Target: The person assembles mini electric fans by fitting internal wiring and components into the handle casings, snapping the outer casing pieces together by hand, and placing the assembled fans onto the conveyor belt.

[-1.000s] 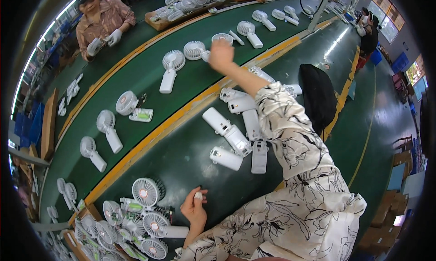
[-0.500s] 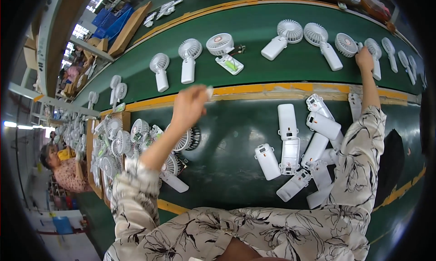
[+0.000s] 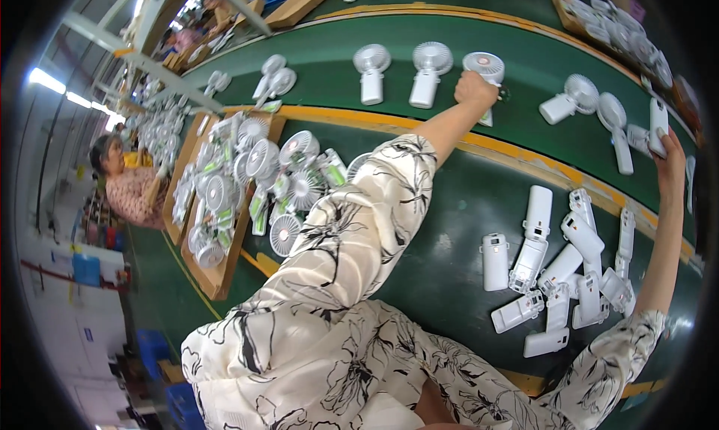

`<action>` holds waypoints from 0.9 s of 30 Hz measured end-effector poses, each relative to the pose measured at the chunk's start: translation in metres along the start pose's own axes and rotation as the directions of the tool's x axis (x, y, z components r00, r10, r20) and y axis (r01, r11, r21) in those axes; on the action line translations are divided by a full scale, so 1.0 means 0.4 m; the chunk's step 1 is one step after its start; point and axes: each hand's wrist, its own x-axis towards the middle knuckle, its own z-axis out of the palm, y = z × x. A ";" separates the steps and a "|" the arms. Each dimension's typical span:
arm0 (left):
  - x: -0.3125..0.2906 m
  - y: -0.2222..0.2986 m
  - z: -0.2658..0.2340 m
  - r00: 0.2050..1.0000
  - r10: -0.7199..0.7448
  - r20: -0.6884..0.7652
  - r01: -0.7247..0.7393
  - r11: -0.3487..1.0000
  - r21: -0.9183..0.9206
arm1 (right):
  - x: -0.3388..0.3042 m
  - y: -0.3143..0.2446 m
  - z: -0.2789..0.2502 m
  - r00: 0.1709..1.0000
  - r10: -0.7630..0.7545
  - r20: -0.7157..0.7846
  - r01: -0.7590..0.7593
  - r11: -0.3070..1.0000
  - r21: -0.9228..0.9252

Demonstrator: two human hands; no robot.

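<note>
My left hand (image 3: 476,90) reaches forward over the green belt, its fingers closed at a white handheld fan (image 3: 484,65). That fan's round head shows beyond my knuckles; its handle is mostly hidden by my hand, with a pale green-white piece (image 3: 487,119) and dark wires showing below. Off to the far right, my right hand (image 3: 669,154) grips the lower end of a white handle casing (image 3: 658,124), held up over the belt. Just left of it on the belt are a complete white fan (image 3: 613,116) and another fan (image 3: 575,99) lying tilted.
A loose pile of white handle casings (image 3: 563,269) lies on the green table before me. Left of my arm, a cardboard tray (image 3: 225,269) is heaped with fan heads. More fans (image 3: 431,67) lie along the belt. A person (image 3: 127,179) sits at the far left.
My view has swung left. My left hand has gone from above the table out to the fan on the belt. My right hand has come away from the fans with a white casing in it.
</note>
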 end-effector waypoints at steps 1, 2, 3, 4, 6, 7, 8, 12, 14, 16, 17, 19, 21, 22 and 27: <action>0.009 -0.020 -0.013 0.995 -0.053 0.080 0.064 0.988 -0.140 | -0.002 -0.019 0.018 0.999 0.004 0.045 -0.004 1.000 0.013; 0.018 -0.042 -0.029 0.982 -0.091 0.163 0.134 0.952 -0.274 | -0.004 -0.031 0.044 0.997 0.007 0.081 -0.011 0.999 0.047; 0.015 -0.059 -0.060 0.979 -0.124 0.164 0.185 0.882 -0.434 | -0.021 -0.055 0.085 0.996 -0.029 0.089 0.026 0.999 0.033; 0.031 -0.069 -0.081 0.972 -0.103 0.209 0.215 0.745 -0.631 | -0.036 -0.081 0.125 0.993 -0.065 0.097 0.063 0.998 0.021; 0.029 -0.050 -0.127 0.979 -0.075 0.189 0.202 0.481 -0.853 | -0.023 -0.130 0.119 0.982 -0.035 0.185 0.021 0.997 0.076; 0.032 -0.041 -0.176 0.976 -0.014 0.218 0.205 0.393 -0.896 | -0.044 -0.158 0.132 0.977 -0.053 0.209 0.038 0.997 0.073; 0.046 -0.031 -0.229 0.969 0.054 0.240 0.214 0.302 -0.929 | -0.051 -0.173 0.136 0.977 -0.065 0.205 0.040 0.992 0.122; 0.091 -0.093 -0.543 0.964 0.226 0.140 0.088 0.225 -0.970 | -0.227 -0.253 0.390 0.937 -0.071 0.343 0.020 0.988 0.150; 0.096 -0.128 -0.683 0.961 0.276 0.027 -0.064 0.313 -0.948 | -0.336 -0.278 0.491 0.904 -0.090 0.418 0.036 0.990 0.134; 0.152 -0.216 -0.846 0.970 0.242 -0.025 -0.130 0.432 -0.893 | -0.432 -0.292 0.597 0.878 -0.129 0.462 0.124 0.991 0.043; 0.176 -0.273 -0.930 0.945 0.323 0.048 -0.086 0.388 -0.918 | -0.469 -0.294 0.633 0.855 -0.157 0.495 0.182 0.983 -0.003; 0.119 -0.324 -1.017 0.966 0.254 0.057 -0.021 0.298 -0.954 | -0.528 -0.266 0.656 0.880 -0.165 0.445 0.252 0.957 -0.145; 0.087 -0.494 -1.193 0.965 0.262 -0.010 -0.104 0.346 -0.932 | -0.603 -0.225 0.700 0.785 -0.342 0.516 0.492 0.851 -0.186; 0.112 -0.624 -1.274 0.961 0.265 -0.073 -0.190 0.445 -0.875 | -0.648 -0.198 0.707 0.758 -0.350 0.550 0.562 0.778 -0.281; -0.053 -0.963 -1.344 0.896 -0.278 -0.345 -0.048 0.714 -0.699 | -0.892 -0.049 0.701 0.405 -0.314 0.859 0.910 0.233 -0.344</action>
